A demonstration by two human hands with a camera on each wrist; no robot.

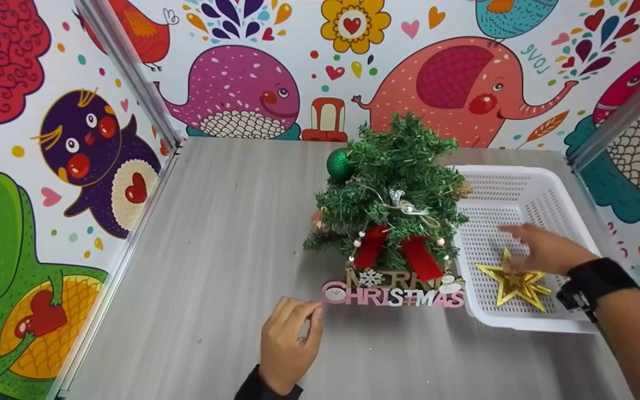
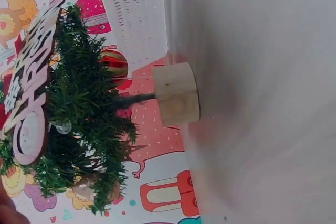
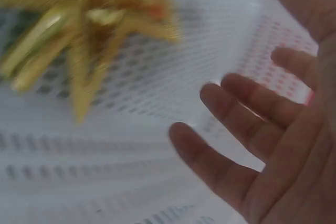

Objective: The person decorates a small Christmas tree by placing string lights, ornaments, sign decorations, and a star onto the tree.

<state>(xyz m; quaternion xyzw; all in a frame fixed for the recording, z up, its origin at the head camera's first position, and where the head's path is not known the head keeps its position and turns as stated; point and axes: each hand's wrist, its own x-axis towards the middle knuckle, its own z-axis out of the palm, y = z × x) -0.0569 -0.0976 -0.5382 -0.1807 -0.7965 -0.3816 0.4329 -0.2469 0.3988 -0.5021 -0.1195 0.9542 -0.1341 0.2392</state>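
Note:
My left hand point(image 1: 289, 339) is loosely curled, its fingertips right at the left edge of a pink-and-white "Merry Christmas" sign point(image 1: 392, 295); in the left wrist view only a bit of it shows at the lower left corner. Beaded strings hold the sign against the front of a small green Christmas tree point(image 1: 403, 166), which stands on a round wooden base point(image 2: 176, 94). My right hand point(image 1: 548, 247) reaches over the white basket point(image 1: 542, 175), fingers spread and holding nothing. Below it lies a gold star tree topper point(image 1: 514, 282), blurred in the right wrist view.
A green glitter ball point(image 1: 340, 165) hangs on the tree's left side, and a red-and-gold ball point(image 2: 114, 64) shows low among the branches. Red ribbon point(image 1: 423, 258) drapes at the front. Walls with cartoon animals point(image 1: 242, 89) enclose the grey table point(image 1: 231, 222) at the back and sides.

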